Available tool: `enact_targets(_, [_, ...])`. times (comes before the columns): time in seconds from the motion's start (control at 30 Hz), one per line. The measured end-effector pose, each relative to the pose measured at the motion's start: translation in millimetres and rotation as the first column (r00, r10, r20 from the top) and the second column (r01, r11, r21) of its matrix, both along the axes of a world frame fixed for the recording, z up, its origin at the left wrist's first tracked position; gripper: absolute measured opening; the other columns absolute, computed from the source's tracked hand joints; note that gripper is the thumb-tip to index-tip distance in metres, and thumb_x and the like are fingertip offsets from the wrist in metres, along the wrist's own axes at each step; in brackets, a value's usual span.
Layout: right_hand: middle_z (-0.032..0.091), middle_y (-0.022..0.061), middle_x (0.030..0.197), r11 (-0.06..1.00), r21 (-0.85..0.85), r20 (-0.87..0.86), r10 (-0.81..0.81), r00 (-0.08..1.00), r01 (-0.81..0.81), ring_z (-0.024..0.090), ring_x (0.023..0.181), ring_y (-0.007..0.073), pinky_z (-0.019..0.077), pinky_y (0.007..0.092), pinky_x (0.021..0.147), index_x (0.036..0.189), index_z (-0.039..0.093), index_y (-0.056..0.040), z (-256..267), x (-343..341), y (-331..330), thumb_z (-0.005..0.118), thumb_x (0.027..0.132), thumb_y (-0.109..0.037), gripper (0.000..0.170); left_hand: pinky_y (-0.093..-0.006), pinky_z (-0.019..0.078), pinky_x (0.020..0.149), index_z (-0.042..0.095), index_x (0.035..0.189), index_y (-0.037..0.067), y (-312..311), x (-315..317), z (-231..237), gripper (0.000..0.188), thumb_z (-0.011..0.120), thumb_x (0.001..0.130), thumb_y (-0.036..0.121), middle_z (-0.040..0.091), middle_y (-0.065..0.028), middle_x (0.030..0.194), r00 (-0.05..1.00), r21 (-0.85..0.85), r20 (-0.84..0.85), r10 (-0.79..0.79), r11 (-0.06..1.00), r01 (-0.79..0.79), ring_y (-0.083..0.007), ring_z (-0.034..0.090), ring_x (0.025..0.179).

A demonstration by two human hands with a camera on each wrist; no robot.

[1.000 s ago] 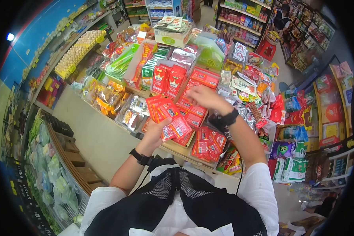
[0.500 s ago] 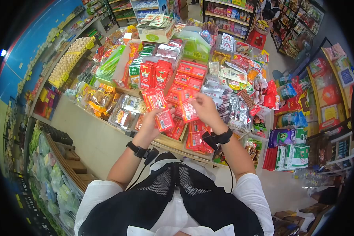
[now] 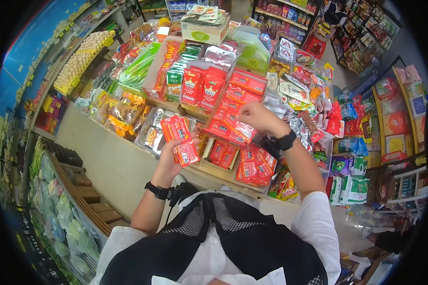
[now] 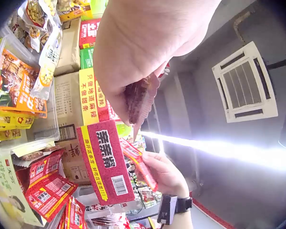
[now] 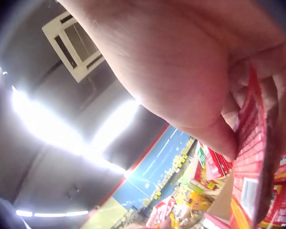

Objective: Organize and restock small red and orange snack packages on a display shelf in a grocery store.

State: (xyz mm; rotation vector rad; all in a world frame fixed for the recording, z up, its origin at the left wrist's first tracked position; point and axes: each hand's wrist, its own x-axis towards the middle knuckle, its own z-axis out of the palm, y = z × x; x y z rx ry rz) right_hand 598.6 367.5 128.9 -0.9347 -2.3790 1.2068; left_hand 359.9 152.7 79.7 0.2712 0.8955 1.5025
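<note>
My left hand (image 3: 164,159) grips a few flat red snack packets (image 3: 176,128) in front of the display, left of the open red carton (image 4: 107,164). In the right wrist view a single red snack packet (image 5: 248,181) is pinched between thumb and fingers of my right hand (image 3: 260,118). That hand is low over the front end of the carton, where rows of similar red packets (image 3: 240,95) lie. In the left wrist view the held packet (image 4: 142,167) slants beside the carton's printed end.
A lower box of red packets (image 3: 221,154) and a clear bin of more packets (image 3: 256,166) sit at the table's front edge. Upright red pouches (image 3: 202,88) stand behind the left hand. Silver packs (image 3: 299,130) lie to the right, and a vegetable case (image 3: 66,213) at the left.
My right hand has moved away from the left hand, rightward and over the red carton, with a packet in its fingers. The left hand has shifted slightly left, still holding its packets.
</note>
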Motion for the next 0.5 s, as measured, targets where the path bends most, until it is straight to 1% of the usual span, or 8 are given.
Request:
enact_targets(0.07, [0.060,0.0150,0.062,0.985,0.105,0.176,0.119,0.977,-0.139,0.055,0.055,0.0212,0.0464,0.0370,0.057,0.078,0.065,0.0020,-20,-23,4,0.066,0.084,-0.023,0.026,-0.0402,0.0508,0.099,0.043,0.135,-0.011,-3,-14,-2,0.052,0.045,0.093,0.020,0.063,-0.0223,0.119,1.000,-0.019,0.023,0.007,1.000,-0.006,-0.0295,0.064,0.108])
enact_targets(0.2, [0.057,0.0169,0.061,0.959,0.012,0.267,0.268,0.926,-0.282,0.055,0.054,0.0239,0.0428,0.0410,0.055,0.074,0.061,0.0028,-39,-46,19,0.065,0.083,-0.025,0.029,-0.0402,0.0504,0.099,0.042,0.135,-0.011,-3,-33,-8,0.056,0.047,0.092,0.025,0.063,-0.0228,0.119,0.997,-0.013,0.032,-0.066,0.998,0.066,-0.0306,0.064,0.108])
enact_targets(0.27, [0.059,0.0185,0.063,0.957,-0.003,0.339,0.273,0.900,-0.289,0.060,0.058,0.0273,0.0461,0.0424,0.058,0.075,0.064,0.0015,-37,-46,20,0.068,0.080,-0.024,0.027,-0.0418,0.0514,0.098,0.042,0.136,-0.010,-1,-39,-2,0.056,0.046,0.092,0.026,0.063,-0.0225,0.119,0.985,0.016,0.112,-0.131,0.991,0.130,-0.0314,0.064,0.108])
enact_targets(0.33, [0.063,0.0199,0.068,0.958,0.201,0.414,0.107,0.904,-0.205,0.065,0.067,0.0322,0.0503,0.0435,0.064,0.074,0.066,-0.0002,-36,-42,9,0.071,0.076,-0.023,0.023,-0.0445,0.0514,0.098,0.041,0.136,-0.008,4,-42,2,0.054,0.043,0.093,0.024,0.061,-0.0213,0.122,0.977,0.029,0.154,-0.150,0.989,0.148,-0.0318,0.063,0.110])
enact_targets(0.37, [0.067,0.0202,0.077,0.962,0.222,0.468,0.036,0.883,-0.157,0.067,0.078,0.0362,0.0531,0.0447,0.071,0.077,0.068,-0.0019,-34,-41,2,0.073,0.072,-0.019,0.018,-0.0472,0.0514,0.098,0.041,0.137,-0.006,8,-43,3,0.052,0.041,0.094,0.023,0.059,-0.0202,0.125,0.968,0.047,0.186,-0.167,0.986,0.161,-0.0321,0.063,0.112])
enact_targets(0.4, [0.067,0.0202,0.077,0.965,0.216,0.473,0.032,0.880,-0.151,0.067,0.078,0.0362,0.0531,0.0447,0.071,0.077,0.068,-0.0019,-31,-39,-4,0.073,0.072,-0.019,0.018,-0.0472,0.0514,0.098,0.041,0.137,-0.006,12,-43,4,0.052,0.041,0.094,0.023,0.059,-0.0202,0.125,0.966,0.042,0.193,-0.173,0.985,0.168,-0.0321,0.063,0.112])
enact_targets(0.47, [0.069,0.0191,0.083,0.965,0.255,0.332,-0.027,0.943,-0.063,0.067,0.080,0.0367,0.0532,0.0451,0.074,0.080,0.068,-0.0019,-28,-37,-14,0.072,0.073,-0.015,0.015,-0.0477,0.0505,0.100,0.043,0.136,-0.006,17,-44,6,0.050,0.039,0.095,0.024,0.060,-0.0192,0.122,0.965,0.064,0.134,-0.224,0.974,0.217,-0.0308,0.063,0.111])
enact_targets(0.5, [0.069,0.0191,0.083,0.966,0.250,0.331,-0.029,0.943,-0.058,0.067,0.080,0.0367,0.0532,0.0451,0.074,0.080,0.068,-0.0019,-33,-36,-15,0.072,0.073,-0.015,0.015,-0.0457,0.0526,0.096,0.045,0.134,-0.004,18,-41,10,0.049,0.039,0.096,0.025,0.062,-0.0177,0.118,0.977,-0.003,0.106,-0.183,0.983,0.184,-0.0296,0.064,0.108])
